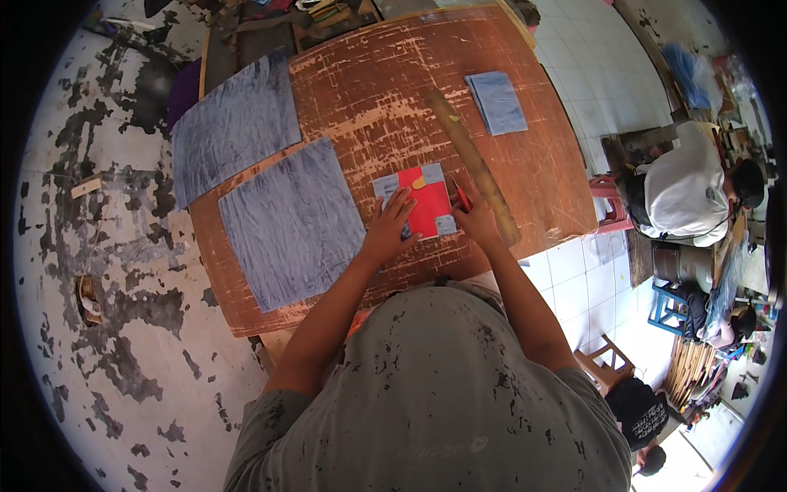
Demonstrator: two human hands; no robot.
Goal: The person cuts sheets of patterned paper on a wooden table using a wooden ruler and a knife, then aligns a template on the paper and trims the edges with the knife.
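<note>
A red flat card point(426, 215) with a yellow patch near its top lies over a small grey-blue streaked piece point(433, 173), whose corners show around it. My left hand point(390, 225) lies flat on the card's left side, fingers spread and pressing down. At the card's right edge, my right hand point(477, 220) grips a slim red pen-like tool point(461, 195), tip pointing away from me. Whether it is a pen or a cutter cannot be made out. Just right of that hand runs a long, worn, brownish ruler-like strip point(471, 164).
Two large grey-blue streaked sheets point(291, 221) lie on the left of the scratched brown table point(377, 98). A small stack of cut pieces point(497, 102) sits at the far right. Mixed materials point(328, 12) lie beyond the far edge. Other people point(684, 184) sit off to the right.
</note>
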